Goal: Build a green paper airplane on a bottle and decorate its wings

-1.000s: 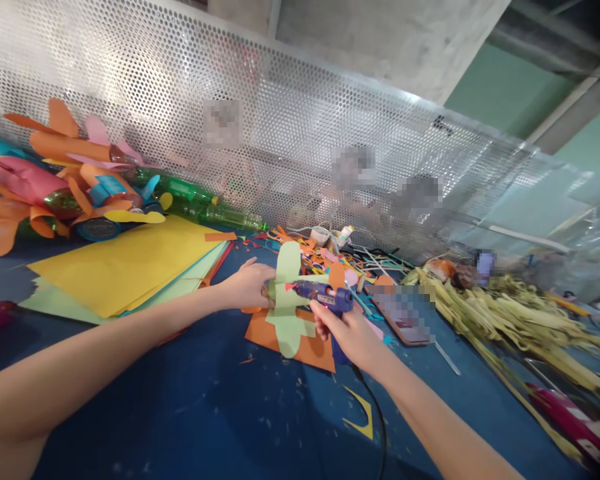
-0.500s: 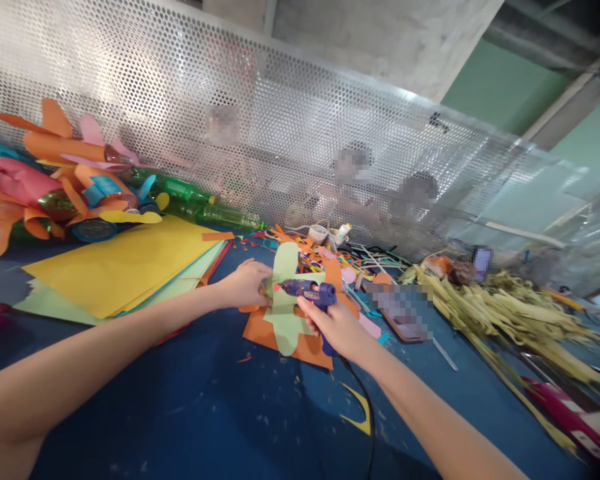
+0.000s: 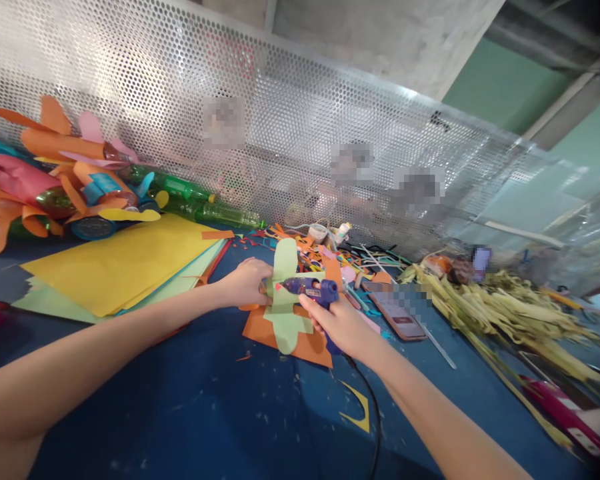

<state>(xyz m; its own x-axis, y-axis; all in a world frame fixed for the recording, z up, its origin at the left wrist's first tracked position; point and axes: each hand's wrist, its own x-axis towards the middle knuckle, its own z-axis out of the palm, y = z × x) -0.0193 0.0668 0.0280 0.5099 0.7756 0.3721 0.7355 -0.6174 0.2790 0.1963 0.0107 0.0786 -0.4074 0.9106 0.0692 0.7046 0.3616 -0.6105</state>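
My left hand (image 3: 249,280) is closed around the left end of a light green paper plane (image 3: 284,323), where a bit of clear bottle shows by the fingers. The plane's rounded wings point away from and toward me, and an orange piece (image 3: 333,271) stands up at its right end. My right hand (image 3: 343,320) grips a dark blue hot glue gun (image 3: 310,287), thumb on top and cable trailing down. Its red-tipped nozzle is over the plane's middle; whether it touches the paper I cannot tell. Orange paper (image 3: 315,352) lies underneath.
Yellow and green paper sheets (image 3: 125,257) lie left, beside finished bottle planes (image 3: 55,143) and green bottles (image 3: 230,215). Colourful scraps (image 3: 300,233), a phone (image 3: 400,317) and dried husk strips (image 3: 500,313) lie behind and right. A perforated metal screen (image 3: 290,107) borders the table, with people behind it.
The glue gun's nozzle has shifted slightly left over the plane, mostly in the first half second. My left hand keeps its hold on the plane. The view has shifted slightly.
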